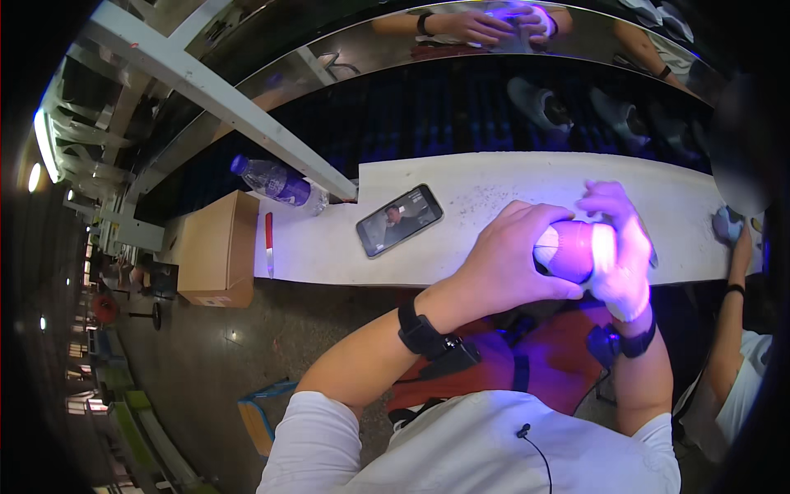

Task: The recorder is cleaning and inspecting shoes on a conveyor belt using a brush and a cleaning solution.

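You hold the pale rounded workpiece (572, 249) above the white bench's (494, 185) near edge, left hand (502, 263) wrapped around 1 end, right hand (621, 263) closed on the other, apparently to steady it; phone (400, 220), bottle (278, 183), brown carton (216, 247) lie left.

Smooth shiny phone (400, 220), clear plastic bottle (278, 183), matt cardboard box (218, 249) at the left — rough, speckled white bench top (494, 189).
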